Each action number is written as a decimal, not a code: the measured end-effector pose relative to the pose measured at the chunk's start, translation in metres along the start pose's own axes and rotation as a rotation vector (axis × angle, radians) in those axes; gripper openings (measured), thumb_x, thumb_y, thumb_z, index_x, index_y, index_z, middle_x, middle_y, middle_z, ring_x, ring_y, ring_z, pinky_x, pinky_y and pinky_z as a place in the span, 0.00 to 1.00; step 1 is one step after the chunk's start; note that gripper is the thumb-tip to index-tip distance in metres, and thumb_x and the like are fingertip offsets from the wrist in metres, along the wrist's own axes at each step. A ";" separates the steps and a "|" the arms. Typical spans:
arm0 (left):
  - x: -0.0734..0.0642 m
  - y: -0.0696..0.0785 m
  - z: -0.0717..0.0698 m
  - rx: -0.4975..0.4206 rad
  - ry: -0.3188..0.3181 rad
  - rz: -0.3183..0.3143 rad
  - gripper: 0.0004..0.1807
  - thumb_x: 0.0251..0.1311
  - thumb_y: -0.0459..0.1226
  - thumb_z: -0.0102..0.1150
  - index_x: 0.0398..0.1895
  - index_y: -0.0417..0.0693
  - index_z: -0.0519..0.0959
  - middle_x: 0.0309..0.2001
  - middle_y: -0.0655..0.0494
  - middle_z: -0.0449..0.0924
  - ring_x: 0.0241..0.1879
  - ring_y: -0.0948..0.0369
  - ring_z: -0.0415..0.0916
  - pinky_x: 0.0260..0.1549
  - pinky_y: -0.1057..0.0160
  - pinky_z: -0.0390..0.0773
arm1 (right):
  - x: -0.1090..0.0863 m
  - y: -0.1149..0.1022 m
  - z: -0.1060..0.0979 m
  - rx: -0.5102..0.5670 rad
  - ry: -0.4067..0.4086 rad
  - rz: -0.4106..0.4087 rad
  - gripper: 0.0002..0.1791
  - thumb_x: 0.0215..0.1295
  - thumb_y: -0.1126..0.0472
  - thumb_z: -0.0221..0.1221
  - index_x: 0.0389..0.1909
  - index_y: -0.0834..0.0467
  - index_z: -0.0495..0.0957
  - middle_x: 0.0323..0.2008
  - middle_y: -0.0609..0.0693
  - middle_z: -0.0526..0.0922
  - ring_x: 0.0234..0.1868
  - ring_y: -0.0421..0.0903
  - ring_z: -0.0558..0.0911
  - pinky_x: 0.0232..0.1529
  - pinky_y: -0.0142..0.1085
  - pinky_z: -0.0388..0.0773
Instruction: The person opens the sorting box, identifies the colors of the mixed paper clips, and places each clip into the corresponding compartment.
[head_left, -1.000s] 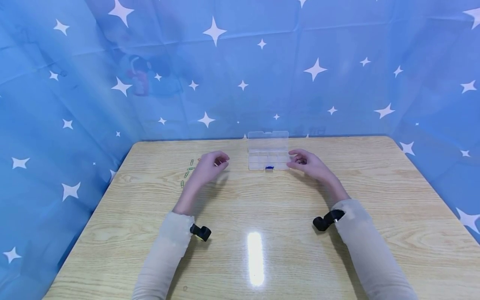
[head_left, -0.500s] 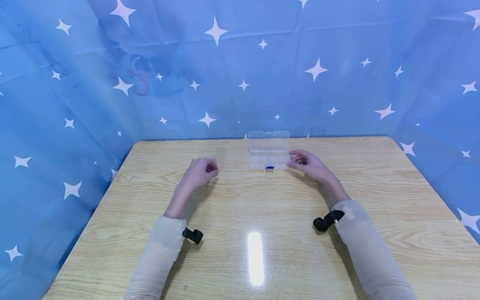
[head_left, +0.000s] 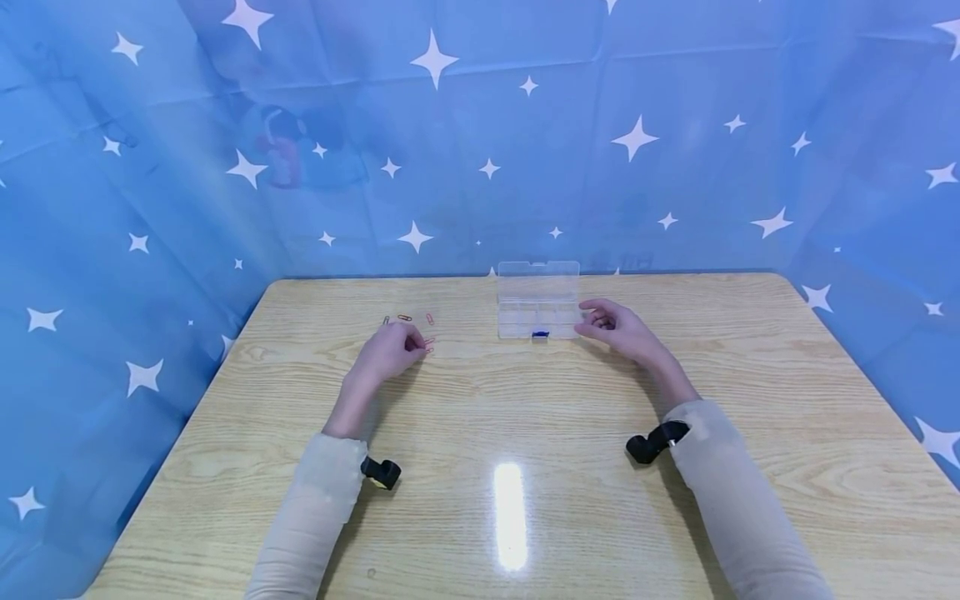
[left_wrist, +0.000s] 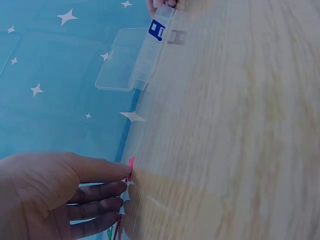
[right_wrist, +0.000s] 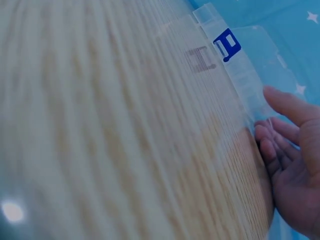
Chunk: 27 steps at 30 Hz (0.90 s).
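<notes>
A clear plastic compartment box (head_left: 519,322) with a blue latch (head_left: 540,335) stands at the table's far side, its lid (head_left: 538,282) raised. At the box's right end my right hand (head_left: 618,329) holds it, thumb at the front corner and fingers behind. My left hand (head_left: 386,350) is low over the tabletop, its thumb and fingertips at pink paper clips (head_left: 430,340). In the left wrist view the thumb tip reaches the pink clips (left_wrist: 131,167); whether it pinches one is hidden. Another pink clip (head_left: 430,318) and an orange-red clip (head_left: 405,317) lie behind the hand.
A green paper clip (left_wrist: 110,232) shows below the left fingers in the left wrist view. The wooden table (head_left: 465,417) carries a bright light reflection. A blue star-patterned cloth (head_left: 450,125) hangs along its back and sides.
My left hand has moved left and nearer, away from the box's side, down to the pink clips; it now covers the green clips seen earlier. My right hand has stayed at the box.
</notes>
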<state>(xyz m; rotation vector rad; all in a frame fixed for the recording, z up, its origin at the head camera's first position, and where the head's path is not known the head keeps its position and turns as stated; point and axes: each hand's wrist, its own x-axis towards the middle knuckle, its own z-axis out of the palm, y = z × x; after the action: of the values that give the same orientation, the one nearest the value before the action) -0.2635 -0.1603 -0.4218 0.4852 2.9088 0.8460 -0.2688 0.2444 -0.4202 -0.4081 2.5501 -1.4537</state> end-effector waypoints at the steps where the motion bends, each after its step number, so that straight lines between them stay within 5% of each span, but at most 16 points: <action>1: 0.000 0.000 0.000 0.003 0.000 -0.004 0.06 0.66 0.34 0.64 0.37 0.38 0.84 0.35 0.49 0.83 0.34 0.56 0.79 0.38 0.55 0.79 | 0.000 0.000 0.000 0.005 0.002 0.001 0.31 0.73 0.59 0.60 0.70 0.69 0.64 0.49 0.63 0.76 0.45 0.56 0.75 0.44 0.40 0.75; 15: 0.000 -0.005 0.000 -0.056 0.006 -0.010 0.08 0.68 0.36 0.63 0.38 0.38 0.84 0.32 0.50 0.83 0.28 0.59 0.74 0.29 0.62 0.75 | 0.015 0.036 0.000 0.024 0.024 0.008 0.33 0.73 0.54 0.61 0.72 0.64 0.64 0.50 0.60 0.76 0.45 0.51 0.75 0.43 0.37 0.74; 22: 0.003 -0.001 -0.001 -0.103 0.035 0.021 0.08 0.70 0.36 0.61 0.38 0.39 0.84 0.30 0.51 0.82 0.23 0.61 0.72 0.24 0.62 0.73 | 0.001 0.004 0.001 0.020 0.015 -0.005 0.31 0.73 0.59 0.60 0.70 0.69 0.65 0.49 0.63 0.76 0.44 0.55 0.75 0.44 0.40 0.75; 27: 0.004 0.008 -0.001 -0.133 0.086 0.056 0.07 0.70 0.36 0.61 0.37 0.40 0.82 0.29 0.50 0.81 0.25 0.59 0.73 0.27 0.61 0.74 | 0.001 0.004 0.001 0.006 0.015 0.001 0.31 0.73 0.58 0.60 0.70 0.69 0.65 0.48 0.62 0.76 0.44 0.55 0.75 0.44 0.40 0.75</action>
<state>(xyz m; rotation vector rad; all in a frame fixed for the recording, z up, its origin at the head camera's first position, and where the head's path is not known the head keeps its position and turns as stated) -0.2652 -0.1533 -0.4164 0.5341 2.9024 1.0857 -0.2697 0.2452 -0.4241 -0.3971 2.5562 -1.4693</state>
